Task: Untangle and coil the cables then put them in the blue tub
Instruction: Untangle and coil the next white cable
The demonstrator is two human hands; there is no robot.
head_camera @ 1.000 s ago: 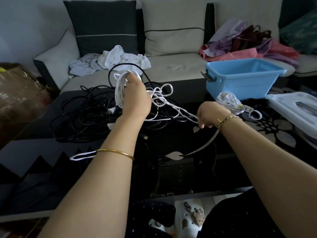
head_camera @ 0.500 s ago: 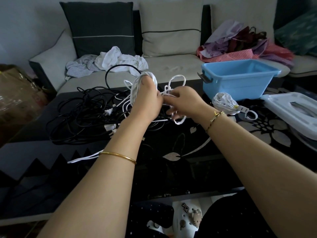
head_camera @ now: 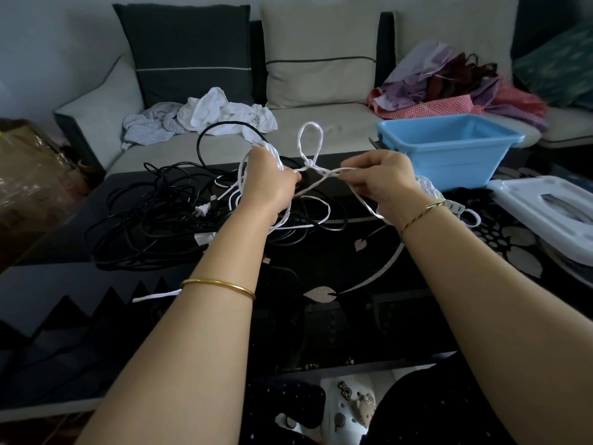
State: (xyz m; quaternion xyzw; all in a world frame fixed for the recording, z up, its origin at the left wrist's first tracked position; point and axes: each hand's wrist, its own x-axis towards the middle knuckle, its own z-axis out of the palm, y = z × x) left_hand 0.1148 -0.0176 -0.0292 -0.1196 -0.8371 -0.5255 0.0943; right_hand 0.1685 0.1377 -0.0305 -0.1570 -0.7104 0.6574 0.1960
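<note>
Gripping knotted, looped white cable (head_camera: 308,164).

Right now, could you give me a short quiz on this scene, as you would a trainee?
1. True or false: the black cables lie inside the blue tub.
2. Which does the right hand pinch? A) black cable B) white cable C) cloth
3. Fill in: the white cable's knot sits ___ the left hand and the right hand.
Key: 1 false; 2 B; 3 between.
</note>
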